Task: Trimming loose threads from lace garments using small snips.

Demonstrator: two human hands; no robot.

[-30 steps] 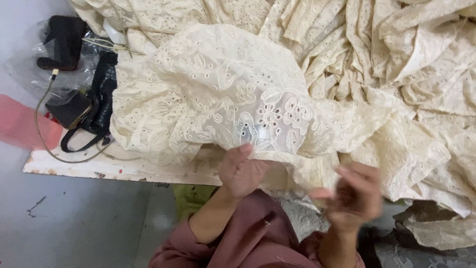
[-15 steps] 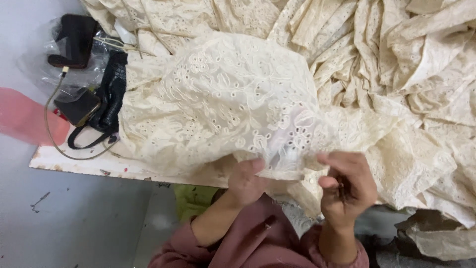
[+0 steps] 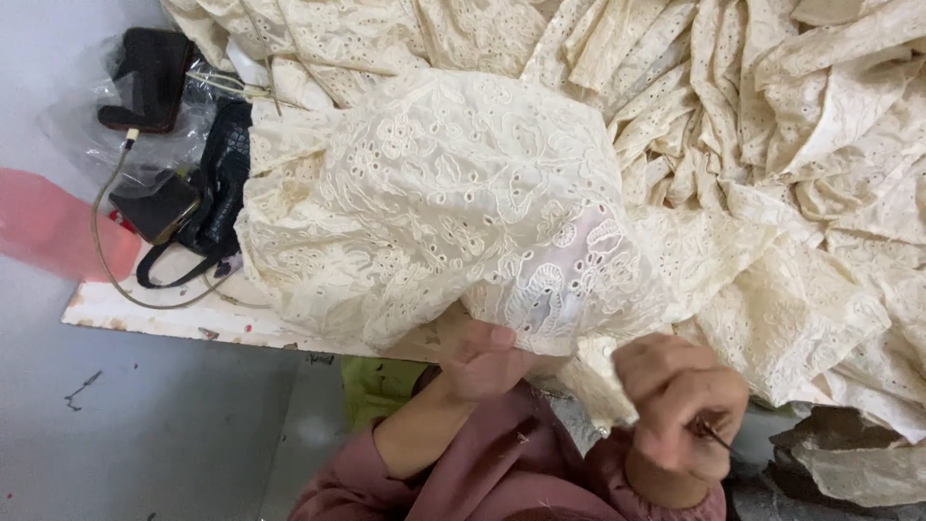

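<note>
The left hand (image 3: pixel 487 359) pinches the near edge of a cream eyelet-lace fabric (image 3: pixel 453 203), thumb on top and fingers tucked beneath, so it is clamped on the cloth. The right hand (image 3: pixel 680 410) sits just right of the left hand, curled into a fist against the same hem; a thin dark tool (image 3: pixel 716 436), too small to identify, pokes out between its fingers, and the hand is closed around it. Whether the fist also pinches the lace, I cannot tell.

Taking the fabric as the landmark: it lies spread over the white table (image 3: pixel 145 314), its embroidered fold bulging up just above both hands, with the sheerest patch right over the gap between them. Behind and to the right of that fold, more of the same cream cloth lies heaped in loose pleats (image 3: pixel 772 125). Left of the fabric, touching its edge, is a black bag (image 3: pixel 220 183) with a looped strap, and just beyond it a dark phone-like slab (image 3: pixel 154 205) with a pale cable (image 3: pixel 101 246) trailing across the table. Further left and back sits another dark object in clear plastic wrap (image 3: pixel 145 77). Below the fabric, both wrists emerge from dusty pink sleeves (image 3: pixel 482 473)
</note>
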